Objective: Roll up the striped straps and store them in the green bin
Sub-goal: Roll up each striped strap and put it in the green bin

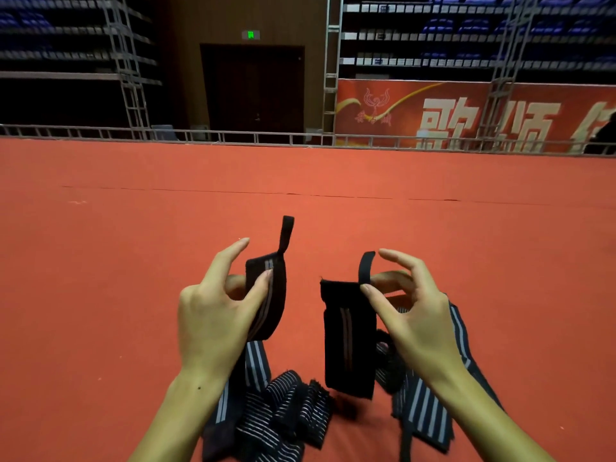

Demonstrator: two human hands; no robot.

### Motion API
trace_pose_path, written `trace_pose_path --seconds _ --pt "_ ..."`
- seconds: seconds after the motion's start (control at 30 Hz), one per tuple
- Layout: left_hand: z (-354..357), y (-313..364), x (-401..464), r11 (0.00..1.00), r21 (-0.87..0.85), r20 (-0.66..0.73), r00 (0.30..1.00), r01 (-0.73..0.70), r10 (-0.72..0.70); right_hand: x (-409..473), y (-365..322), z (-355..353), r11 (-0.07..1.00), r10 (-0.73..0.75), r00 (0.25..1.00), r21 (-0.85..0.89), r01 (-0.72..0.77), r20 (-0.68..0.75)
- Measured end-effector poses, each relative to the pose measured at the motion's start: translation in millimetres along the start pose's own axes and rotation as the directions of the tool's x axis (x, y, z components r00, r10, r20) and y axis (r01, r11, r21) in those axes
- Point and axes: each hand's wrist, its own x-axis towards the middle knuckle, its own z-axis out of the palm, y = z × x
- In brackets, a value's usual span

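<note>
Red carpet (pixel 133 261): left hand (pixel 213 315), right hand (pixel 410 311) each pinch one strap (pixel 270 295) (pixel 350 345); pile (pixel 286 415) below.

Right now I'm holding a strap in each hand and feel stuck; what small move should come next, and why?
Probably lay down the black strap with a thin loop pinched by the right hand, then start rolling the black striped strap the left hand grips. Rolling likely needs both hands, both straps hang unrolled, and no green bin is in view yet.
</note>
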Motion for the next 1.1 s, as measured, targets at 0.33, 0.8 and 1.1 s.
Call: trace_pose_path --seconds 0.33,0.8,1.1 --pt "5.4 13.8 -1.8 0.998 -0.035 0.053 0.998 0.043 -0.041 0.5 -25.1 12.3 0.993 -0.113 0.993 0.023 0.113 0.027" --pt "26.8 30.8 -15.5 0.976 -0.177 0.283 0.956 0.129 -0.075 -5.1 -36.6 55.6 0.953 -0.297 0.94 -0.105 0.283 -0.166" --pt "19.9 38.0 -14.1 0.892 -0.348 0.413 0.901 0.29 -0.133 -5.0 -45.8 61.2 0.982 -0.128 0.977 0.113 0.148 -0.168"
